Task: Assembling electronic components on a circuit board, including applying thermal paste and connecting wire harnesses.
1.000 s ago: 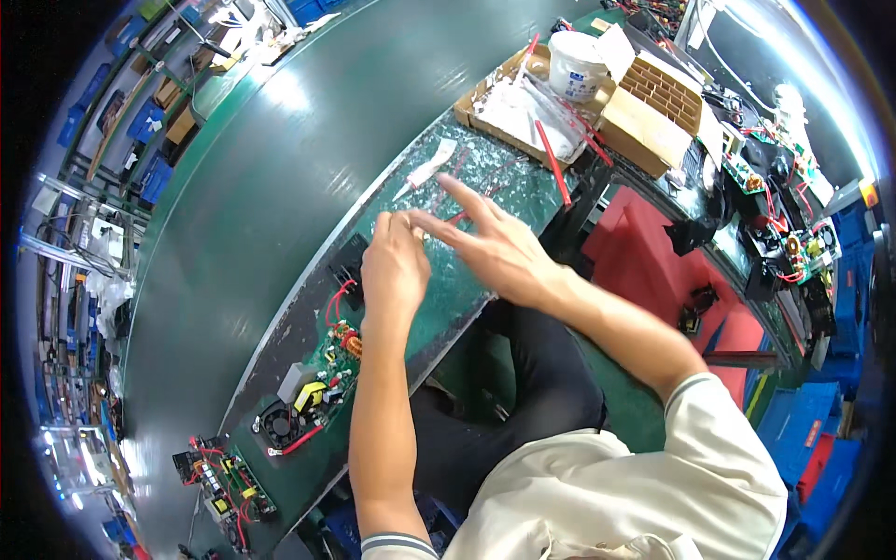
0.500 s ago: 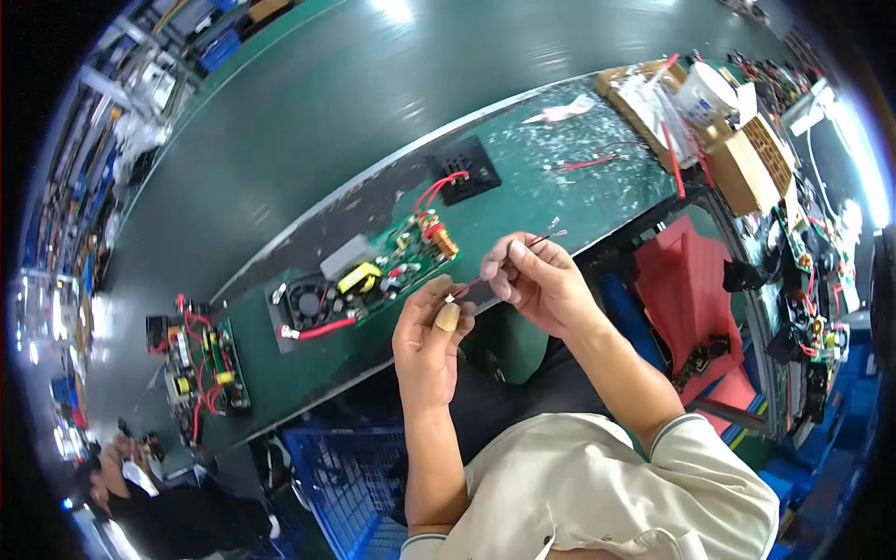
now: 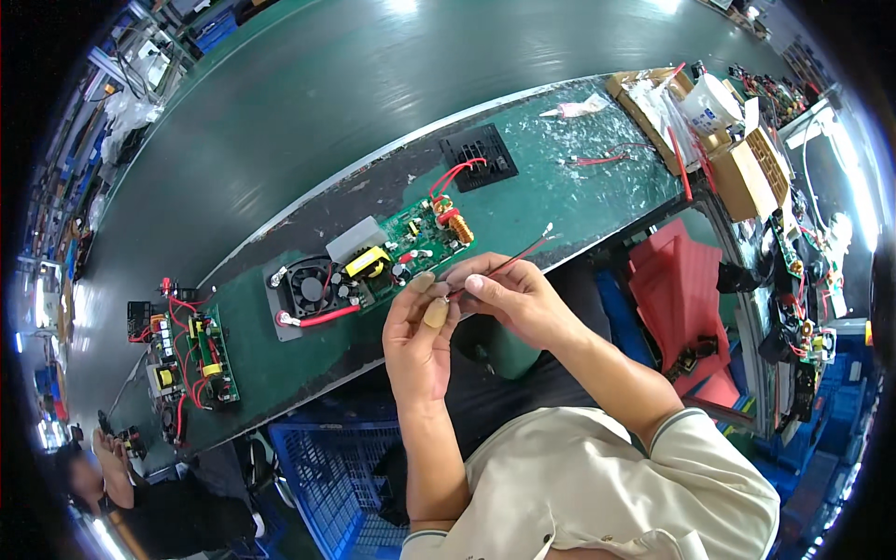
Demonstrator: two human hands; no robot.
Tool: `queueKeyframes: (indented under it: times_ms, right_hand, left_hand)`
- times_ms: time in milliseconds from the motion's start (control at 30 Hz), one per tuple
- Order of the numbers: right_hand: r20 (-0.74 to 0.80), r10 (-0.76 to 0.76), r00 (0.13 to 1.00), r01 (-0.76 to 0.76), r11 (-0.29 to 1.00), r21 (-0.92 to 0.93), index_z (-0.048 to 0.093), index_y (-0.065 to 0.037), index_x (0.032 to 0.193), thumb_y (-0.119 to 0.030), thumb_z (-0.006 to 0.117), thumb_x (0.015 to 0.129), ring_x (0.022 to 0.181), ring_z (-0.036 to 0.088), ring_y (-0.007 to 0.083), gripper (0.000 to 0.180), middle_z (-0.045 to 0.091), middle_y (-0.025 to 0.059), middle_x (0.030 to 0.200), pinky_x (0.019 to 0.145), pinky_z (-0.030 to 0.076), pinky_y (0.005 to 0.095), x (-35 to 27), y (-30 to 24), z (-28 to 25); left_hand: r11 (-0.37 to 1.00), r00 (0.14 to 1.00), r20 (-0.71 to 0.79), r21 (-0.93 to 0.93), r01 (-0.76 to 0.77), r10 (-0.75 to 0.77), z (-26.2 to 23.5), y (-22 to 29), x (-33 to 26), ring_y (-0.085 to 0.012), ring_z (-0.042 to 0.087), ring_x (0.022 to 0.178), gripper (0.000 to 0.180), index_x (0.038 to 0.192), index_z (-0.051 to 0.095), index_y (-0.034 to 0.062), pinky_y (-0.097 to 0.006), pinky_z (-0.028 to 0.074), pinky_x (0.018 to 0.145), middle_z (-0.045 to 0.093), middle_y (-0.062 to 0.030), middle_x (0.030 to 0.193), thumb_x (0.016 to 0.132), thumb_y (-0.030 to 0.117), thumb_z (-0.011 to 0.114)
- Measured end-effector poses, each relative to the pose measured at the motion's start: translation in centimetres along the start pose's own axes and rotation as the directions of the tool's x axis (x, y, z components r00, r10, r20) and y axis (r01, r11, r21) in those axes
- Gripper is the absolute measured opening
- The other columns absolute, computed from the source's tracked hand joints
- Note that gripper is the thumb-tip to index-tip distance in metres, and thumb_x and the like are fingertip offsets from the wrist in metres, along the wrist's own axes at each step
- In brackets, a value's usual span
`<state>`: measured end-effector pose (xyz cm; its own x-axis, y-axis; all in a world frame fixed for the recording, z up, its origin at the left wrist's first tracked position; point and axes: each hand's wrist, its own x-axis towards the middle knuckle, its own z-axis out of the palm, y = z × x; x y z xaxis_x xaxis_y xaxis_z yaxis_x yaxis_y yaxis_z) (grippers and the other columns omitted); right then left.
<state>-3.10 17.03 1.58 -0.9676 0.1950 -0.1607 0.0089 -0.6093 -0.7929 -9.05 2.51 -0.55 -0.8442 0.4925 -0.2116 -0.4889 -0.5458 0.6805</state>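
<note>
A thin red-and-black wire lead [image 3: 530, 250] runs between my hands over the bench's near edge. My left hand [image 3: 420, 341], with a tan finger cot on its thumb, pinches one end of it. My right hand [image 3: 523, 301] grips the lead close beside the left fingertips, and the free end with its small pale tips sticks out to the upper right. The pinched end is mostly hidden by fingers. Just beyond my hands lies a green circuit board [image 3: 411, 233] with a yellow transformer [image 3: 367, 263], joined to a black fan [image 3: 311, 286] and a black vented panel [image 3: 479, 157].
A second wired board [image 3: 213, 355] lies at the left. On the right are more thin red wires [image 3: 602, 160], a white tub [image 3: 711, 101] and a cardboard box [image 3: 749, 173]. A blue crate [image 3: 327, 476] stands below the bench; another person [image 3: 159, 504] sits at lower left.
My right hand has slid left along the lead, up against my left hand. The lead's free end has shifted slightly left and down.
</note>
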Motion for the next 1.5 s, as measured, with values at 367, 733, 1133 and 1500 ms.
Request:
queueKeyframes:
  times_ms: [367, 733, 1133, 1500]
  right_hand:
    - [0.104, -0.118, 0.988, 0.154, 0.871, -0.468, 0.064, 0.003, 0.104, -0.004, 0.062, 0.093, 0.092, 0.064, 0.0123, 0.013, 0.066, 0.0065, 0.096, 0.081, 0.053, 0.0274, 0.9, -1.4, -0.2]
    - [0.031, 0.065, 0.997, -0.045, 0.897, -0.44, 0.063, 0.002, 0.103, -0.004, 0.061, 0.094, 0.09, 0.064, 0.0115, 0.011, 0.065, 0.0054, 0.096, 0.079, 0.052, 0.0266, 4.7, -1.7, -0.3]
    - [0.422, -0.199, 0.885, 0.46, 0.227, -0.858, 0.064, 0.0, 0.093, -0.004, 0.069, 0.082, 0.079, 0.062, 0.0349, 0.013, 0.064, 0.0146, 0.087, 0.069, 0.051, 0.0415, 12.1, -1.9, -0.2]
    - [0.46, -0.147, 0.876, 0.478, 0.129, -0.869, 0.062, -0.001, 0.085, -0.011, 0.064, 0.082, 0.078, 0.064, 0.0348, 0.01, 0.063, 0.0152, 0.083, 0.069, 0.053, 0.0436, 13.1, -1.0, 0.5]
  left_hand:
    - [0.987, 0.996, -0.052, 0.149, -0.067, 0.075, 0.6, 1.3, 0.2, -0.0156, 0.064, 0.096, 0.043, 0.128, 0.053, -0.0011, -0.029, 0.059, 0.079, 0.062, -0.009, 0.112, 0.087, -0.005, 0.065]
    - [0.921, 0.964, 0.262, 0.361, -0.146, 0.05, -0.5, 2.9, -0.4, -0.0145, 0.06, 0.095, 0.03, 0.109, 0.063, -0.0051, -0.027, 0.048, 0.086, 0.059, -0.0098, 0.112, 0.08, -0.01, 0.071]
    - [-0.515, 0.921, 0.387, 0.8, -0.308, 0.051, 1.2, 8.7, 3.2, -0.0508, 0.018, 0.14, 0.049, 0.118, 0.066, 0.0231, -0.069, 0.022, 0.105, 0.027, -0.0172, 0.153, 0.073, 0.032, 0.081]
    - [-0.629, 0.957, 0.241, 0.723, -0.287, -0.159, 3.1, 9.6, 5.2, -0.0484, 0.013, 0.144, 0.067, 0.124, 0.064, 0.0166, -0.069, 0.021, 0.107, 0.019, -0.0161, 0.158, 0.063, 0.032, 0.085]
